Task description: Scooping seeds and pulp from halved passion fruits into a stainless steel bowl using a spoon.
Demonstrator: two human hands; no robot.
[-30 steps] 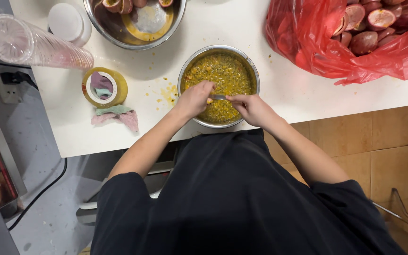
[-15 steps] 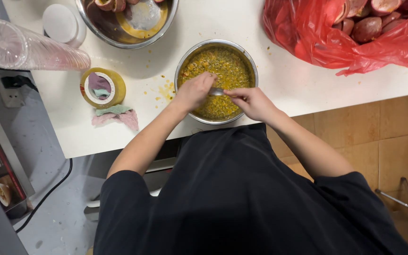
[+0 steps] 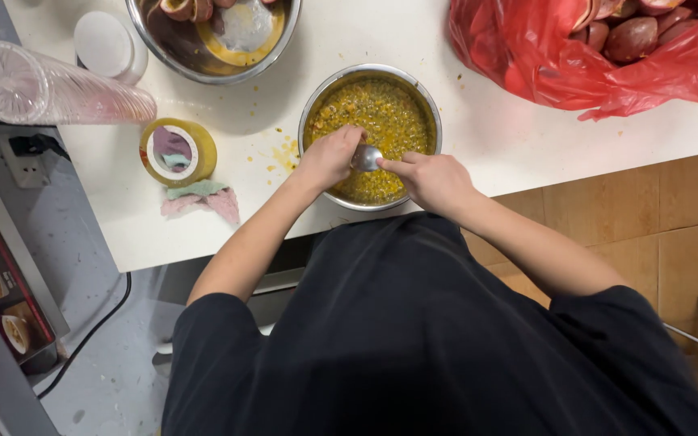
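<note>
A steel bowl point(image 3: 428, 109) full of yellow seedy pulp stands at the near edge of the white counter point(image 3: 486, 137). Both hands are over its near half. My left hand point(image 3: 329, 157) has its fingers curled around a small fruit half, which they mostly hide. My right hand point(image 3: 434, 182) grips a metal spoon point(image 3: 367, 157), and the spoon's bowl presses against the left hand's fingers.
A red plastic bag point(image 3: 543, 64) of purple-brown fruits lies at the far right. A larger steel bowl point(image 3: 212, 40) with emptied shells stands at the back. To the left lie a yellow tape roll point(image 3: 178, 151), a rag point(image 3: 199, 200), a stack of clear cups point(image 3: 58, 89) and a white lid point(image 3: 105, 44).
Both hands stay over the pulp bowl with the spoon between them. Only small shifts of the hands and of the view show.
</note>
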